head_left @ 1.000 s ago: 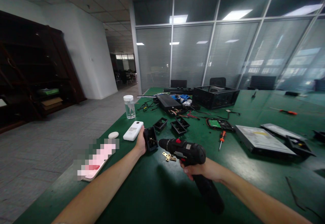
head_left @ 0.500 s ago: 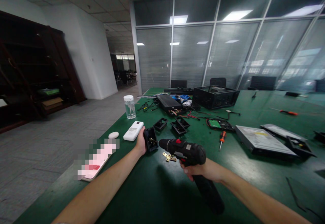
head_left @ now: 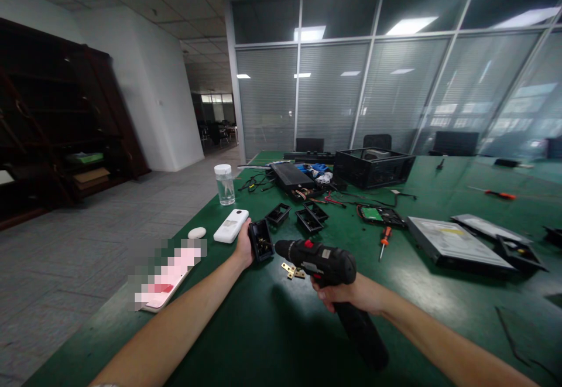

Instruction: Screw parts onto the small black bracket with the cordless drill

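Note:
My left hand [head_left: 244,246] grips a small black plastic box [head_left: 261,242] by its left side, its open face turned towards me and to the right. Brass-coloured parts show inside the box. In my right hand [head_left: 333,294] is a black cordless drill [head_left: 325,261] with a red button, pointing left. Its chuck is at the box's right edge; whether a bit reaches inside cannot be made out. Below the chuck, several small brass plates [head_left: 290,270] lie on the green table [head_left: 263,334]. Just beyond the box are more black plastic boxes [head_left: 309,221] of the same kind.
On the left are a white handheld device [head_left: 231,226], a pink phone [head_left: 171,284] and a clear jar [head_left: 225,189]. An orange screwdriver [head_left: 385,242], a hard drive [head_left: 380,215] and an optical drive [head_left: 456,249] lie right. A black computer case [head_left: 373,167] stands farther back.

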`<action>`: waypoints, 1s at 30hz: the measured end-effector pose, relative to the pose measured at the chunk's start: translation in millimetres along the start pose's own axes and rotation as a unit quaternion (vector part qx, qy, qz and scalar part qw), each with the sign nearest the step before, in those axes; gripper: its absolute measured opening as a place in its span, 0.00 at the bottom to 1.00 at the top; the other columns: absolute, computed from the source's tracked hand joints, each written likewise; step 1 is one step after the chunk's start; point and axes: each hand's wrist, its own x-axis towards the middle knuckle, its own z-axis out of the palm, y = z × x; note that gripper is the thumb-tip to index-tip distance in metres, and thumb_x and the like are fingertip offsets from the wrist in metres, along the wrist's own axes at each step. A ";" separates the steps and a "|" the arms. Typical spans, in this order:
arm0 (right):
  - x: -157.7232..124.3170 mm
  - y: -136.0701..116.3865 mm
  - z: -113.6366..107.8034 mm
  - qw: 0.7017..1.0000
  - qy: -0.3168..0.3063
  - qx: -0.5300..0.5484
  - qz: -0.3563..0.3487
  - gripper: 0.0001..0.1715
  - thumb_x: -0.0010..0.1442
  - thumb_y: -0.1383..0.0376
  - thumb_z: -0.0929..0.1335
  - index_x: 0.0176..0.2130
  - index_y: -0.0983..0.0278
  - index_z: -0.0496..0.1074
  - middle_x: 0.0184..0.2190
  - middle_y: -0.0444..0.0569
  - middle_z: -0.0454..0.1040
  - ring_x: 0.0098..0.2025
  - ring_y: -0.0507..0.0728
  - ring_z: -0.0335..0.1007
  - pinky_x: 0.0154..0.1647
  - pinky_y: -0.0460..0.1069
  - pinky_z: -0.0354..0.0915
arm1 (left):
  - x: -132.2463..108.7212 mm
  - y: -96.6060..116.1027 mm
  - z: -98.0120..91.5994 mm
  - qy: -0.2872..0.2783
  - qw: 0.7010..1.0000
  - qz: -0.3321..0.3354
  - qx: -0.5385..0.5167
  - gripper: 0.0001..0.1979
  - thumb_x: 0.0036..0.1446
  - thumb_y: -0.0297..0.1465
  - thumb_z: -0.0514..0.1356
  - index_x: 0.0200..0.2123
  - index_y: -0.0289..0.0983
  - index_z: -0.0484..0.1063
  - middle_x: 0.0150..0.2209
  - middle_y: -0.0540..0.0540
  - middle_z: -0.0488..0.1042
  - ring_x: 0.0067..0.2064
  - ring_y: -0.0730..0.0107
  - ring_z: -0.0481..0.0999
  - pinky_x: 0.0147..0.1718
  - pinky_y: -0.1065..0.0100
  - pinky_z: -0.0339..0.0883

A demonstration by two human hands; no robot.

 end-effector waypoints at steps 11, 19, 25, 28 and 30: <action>-0.2 -2.6 1.1 1.000 0.001 -0.022 0.008 0.16 0.46 0.60 0.70 0.34 0.66 0.66 0.24 0.42 0.64 0.24 0.50 0.62 0.26 0.46 0.60 | -2.4 0.0 2.2 -0.001 1.000 -0.004 0.000 0.14 0.45 0.42 0.57 0.21 0.36 0.65 0.18 0.49 0.69 0.24 0.65 0.72 0.24 0.67 0.65; -0.5 -2.0 0.2 1.000 -0.004 -0.015 -0.003 0.14 0.47 0.62 0.70 0.34 0.67 0.66 0.25 0.42 0.64 0.24 0.49 0.62 0.26 0.46 0.60 | 0.4 -0.5 -0.7 0.004 1.000 -0.002 -0.001 0.15 0.44 0.42 0.58 0.21 0.36 0.65 0.18 0.49 0.69 0.25 0.65 0.73 0.24 0.67 0.65; -0.6 -0.1 -0.1 1.000 0.003 -0.011 0.004 0.14 0.46 0.63 0.70 0.34 0.66 0.66 0.26 0.42 0.64 0.25 0.50 0.62 0.26 0.46 0.60 | -0.2 -0.6 -0.5 0.001 1.000 -0.005 -0.005 0.14 0.44 0.42 0.59 0.21 0.36 0.65 0.18 0.49 0.69 0.25 0.64 0.72 0.24 0.66 0.65; -0.6 -0.4 0.5 1.000 0.000 -0.008 0.001 0.14 0.47 0.63 0.70 0.34 0.66 0.66 0.25 0.42 0.63 0.24 0.49 0.62 0.26 0.46 0.60 | -0.4 -0.4 -0.2 -0.001 1.000 -0.005 -0.011 0.14 0.44 0.41 0.59 0.21 0.36 0.65 0.18 0.49 0.69 0.25 0.65 0.73 0.24 0.67 0.65; -0.7 -0.7 0.9 1.000 -0.002 -0.006 -0.002 0.14 0.47 0.63 0.70 0.34 0.66 0.66 0.25 0.42 0.63 0.24 0.49 0.62 0.26 0.46 0.60 | -0.1 -0.4 -0.3 -0.006 1.000 -0.007 -0.012 0.14 0.44 0.41 0.59 0.21 0.36 0.65 0.19 0.49 0.69 0.26 0.65 0.73 0.24 0.67 0.65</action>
